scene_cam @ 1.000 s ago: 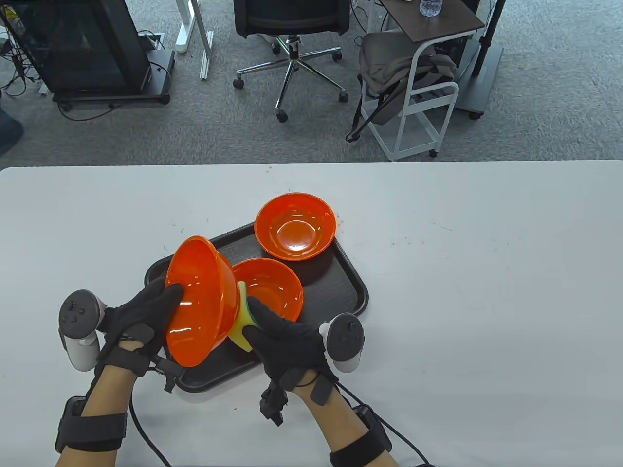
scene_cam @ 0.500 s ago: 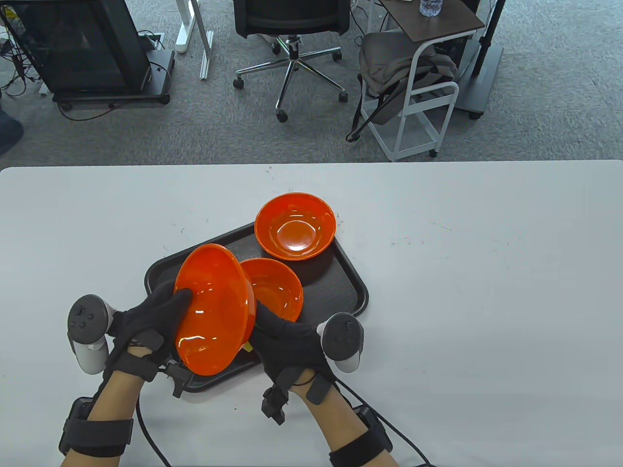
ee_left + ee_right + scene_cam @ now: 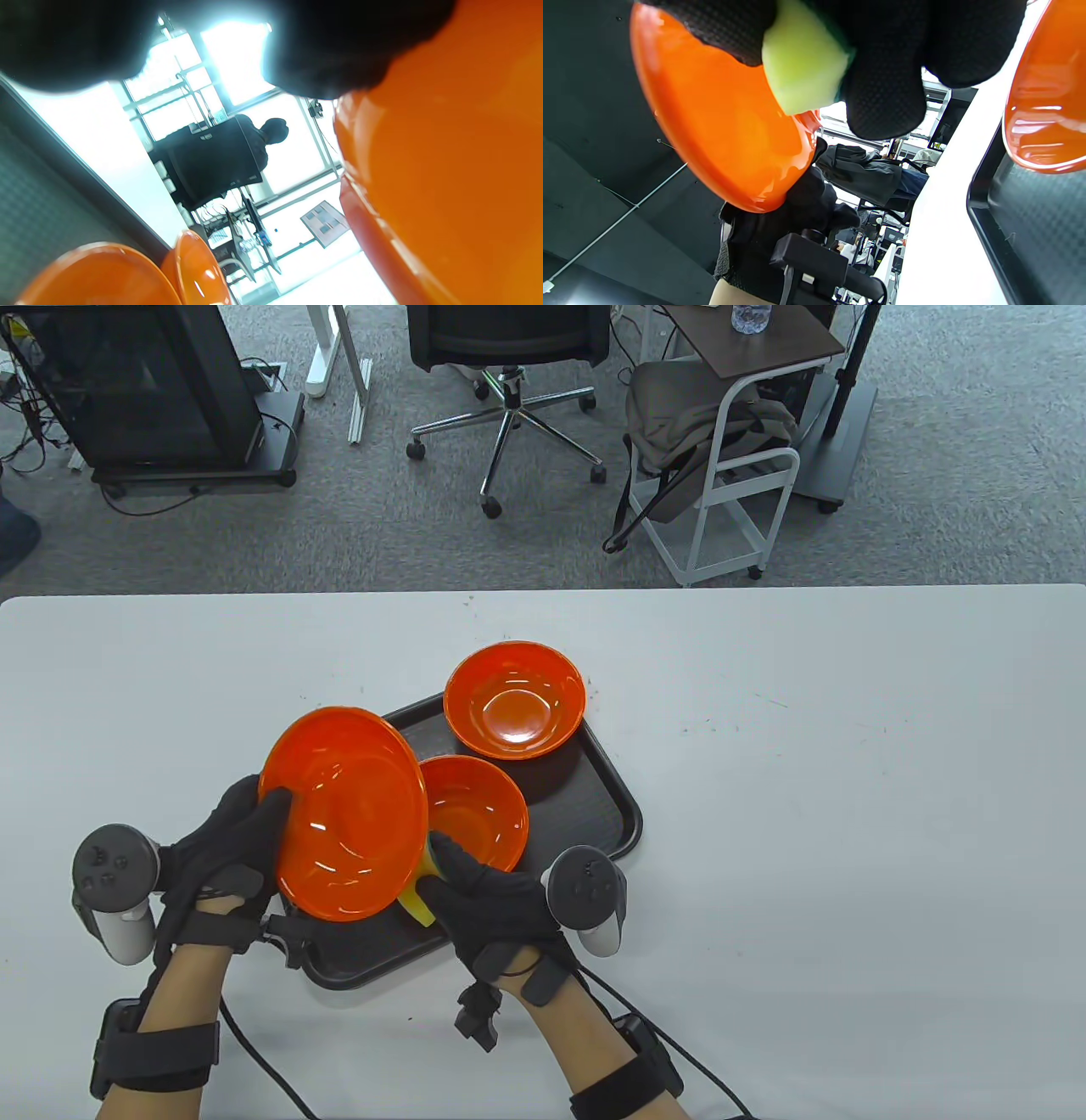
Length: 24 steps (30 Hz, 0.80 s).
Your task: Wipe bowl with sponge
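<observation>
My left hand grips an orange bowl by its left rim and holds it tilted above the black tray, its inside facing up. The bowl fills the right of the left wrist view. My right hand holds a yellow sponge with a green face against the bowl's outer underside. In the right wrist view the sponge is pinched between my gloved fingers and presses on the bowl's outside. Most of the sponge is hidden under the bowl in the table view.
Two more orange bowls sit on the tray: one right beside my right hand, one at the tray's far corner. The white table stretches to the right. Chairs and a cart stand beyond the far edge.
The held bowl has turned from nearly on edge to inside-up and shifted left. My left hand moved left with it. My right hand stayed with the sponge under the bowl.
</observation>
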Each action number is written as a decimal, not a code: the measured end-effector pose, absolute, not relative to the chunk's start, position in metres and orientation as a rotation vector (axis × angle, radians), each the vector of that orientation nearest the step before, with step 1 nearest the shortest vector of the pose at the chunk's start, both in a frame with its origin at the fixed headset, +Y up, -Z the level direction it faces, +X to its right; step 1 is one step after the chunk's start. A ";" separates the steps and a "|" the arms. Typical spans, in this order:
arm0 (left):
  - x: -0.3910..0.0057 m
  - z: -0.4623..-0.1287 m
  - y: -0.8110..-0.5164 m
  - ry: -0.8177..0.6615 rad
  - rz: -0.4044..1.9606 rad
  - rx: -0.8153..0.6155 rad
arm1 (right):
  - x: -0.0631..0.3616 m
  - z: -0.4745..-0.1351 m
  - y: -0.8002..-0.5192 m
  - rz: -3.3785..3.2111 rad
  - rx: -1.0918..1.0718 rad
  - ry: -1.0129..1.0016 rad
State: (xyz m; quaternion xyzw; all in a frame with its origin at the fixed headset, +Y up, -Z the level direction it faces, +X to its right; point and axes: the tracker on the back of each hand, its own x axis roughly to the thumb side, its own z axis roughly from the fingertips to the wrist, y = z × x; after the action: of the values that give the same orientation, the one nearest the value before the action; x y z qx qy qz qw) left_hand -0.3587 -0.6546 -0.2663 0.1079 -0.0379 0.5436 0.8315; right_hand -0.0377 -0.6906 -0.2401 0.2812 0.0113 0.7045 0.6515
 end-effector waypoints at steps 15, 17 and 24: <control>-0.387 -0.275 -0.666 0.046 1.125 0.262 | -0.028 -0.244 -0.686 1.727 0.692 -0.060; -0.396 -0.275 -0.668 0.089 1.110 0.280 | -0.026 -0.244 -0.686 1.730 0.691 -0.068; -0.430 -0.273 -0.679 0.268 1.192 0.333 | -0.014 -0.247 -0.683 1.732 0.687 -0.099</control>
State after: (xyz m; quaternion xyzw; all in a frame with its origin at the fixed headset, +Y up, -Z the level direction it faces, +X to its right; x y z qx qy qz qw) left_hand -0.4300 -0.6793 -0.2729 0.1555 0.1253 0.5570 0.8061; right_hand -0.0137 -0.6830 -0.2470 0.2957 -0.0428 0.7457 0.5956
